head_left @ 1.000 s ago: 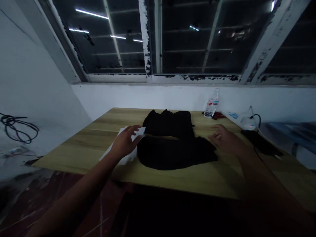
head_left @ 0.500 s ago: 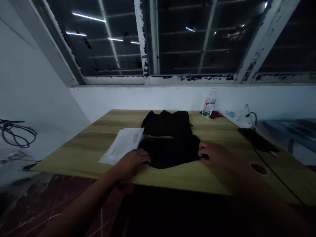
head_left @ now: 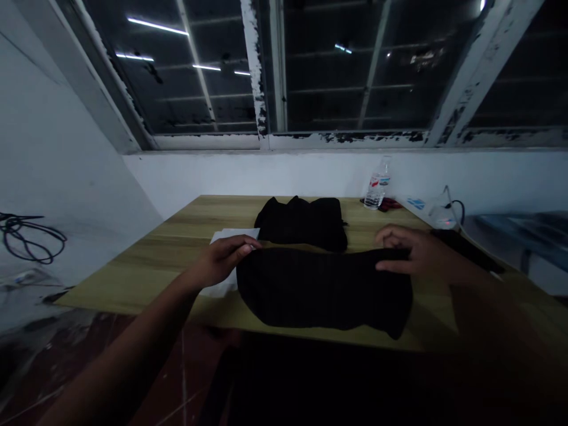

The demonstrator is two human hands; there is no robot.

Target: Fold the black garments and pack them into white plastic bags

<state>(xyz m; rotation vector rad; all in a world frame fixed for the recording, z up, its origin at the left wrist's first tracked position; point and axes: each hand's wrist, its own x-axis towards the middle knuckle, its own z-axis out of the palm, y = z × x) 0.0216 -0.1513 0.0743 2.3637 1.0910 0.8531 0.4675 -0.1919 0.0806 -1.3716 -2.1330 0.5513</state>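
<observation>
While the near piece of plain black cloth [head_left: 323, 287] lay stretched wide across the lower centre of the frame, its top edge ran nearly straight between the hands. Looked roughly flat, lower edge wavy, lower right corner sagging to a point by the table's front edge. Very dark fabric, so folds and layers were unreadable; couldn't tell if part of it was lifted. Progress, as judged: cloth spread out between the hands, outline still uneven, handling seemingly unfinished; the amount left could not be told.

Left hand [head_left: 217, 260] had a narrow pinch, apparently on the cloth's upper left corner. Right hand [head_left: 410, 251] was at the upper right end, thumb over the fabric and well apart from the bent fingers, a fairly wide hold; couldn't tell whether it actually gripped.

Just beyond, mid-frame, sat a second, rumpled black cloth [head_left: 302, 222]. White paper sheets [head_left: 224, 288] lay left of centre, partly hidden by the left hand. All on a light wood-grain table [head_left: 146, 260]. Farther out: clear plastic bottle [head_left: 376, 192] with red-and-blue label, right of centre, beside a dark red and black item [head_left: 390, 204]; coiled black cable [head_left: 33, 236] at the left edge; dark window [head_left: 355, 65] across the top.
</observation>
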